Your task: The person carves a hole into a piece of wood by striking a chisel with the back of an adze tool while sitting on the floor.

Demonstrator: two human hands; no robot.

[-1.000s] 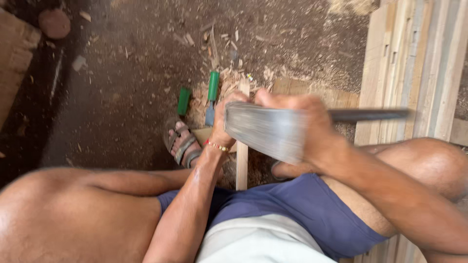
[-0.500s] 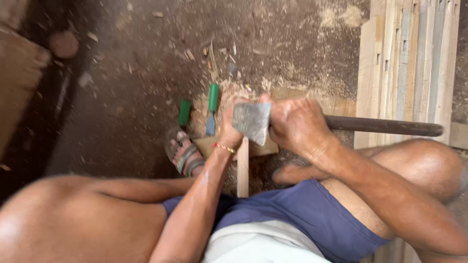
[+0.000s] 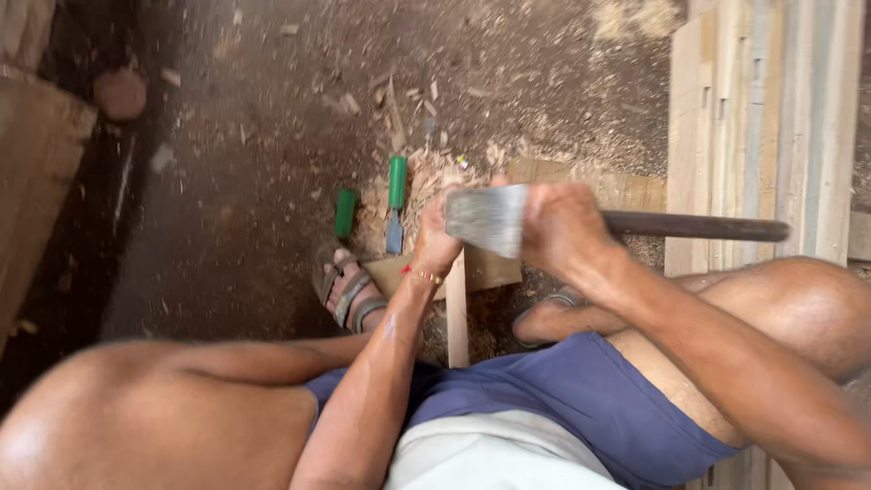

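- No packages, labels or signs visible; only bare tools and wood on a dirt floor [image 3: 227,209] strewn with wood chips.
- Right hand [image 3: 562,227] closed around a hatchet close to the head; broad grey blade [image 3: 487,218] points left, dark handle [image 3: 699,225] runs right past the knee.
- Left hand [image 3: 438,240] wrapped around the top of a thin pale wooden stick [image 3: 456,313], held upright on a flat wooden block [image 3: 485,269]; thin band at that wrist.
- Blade sits right beside the left hand's fingers, at the stick's upper end; actual contact with the wood can't be told, blade is blurred.
- Two green-handled chisels on the floor just beyond the block: longer one [image 3: 396,195] with its metal tip toward the block, shorter one [image 3: 346,212] to its left.
- Sandalled foot [image 3: 349,292] beside the block's left edge; second foot [image 3: 553,319] on the right under the forearm.
- Stack of pale planks [image 3: 762,127] along the right edge; brown board [image 3: 36,172] at far left.
- Versus half a second ago: blade at about the same height near the stick top, both grips unchanged, chisels and block not moved. A second ago the blade was lower, over the stick, and heavily blurred.
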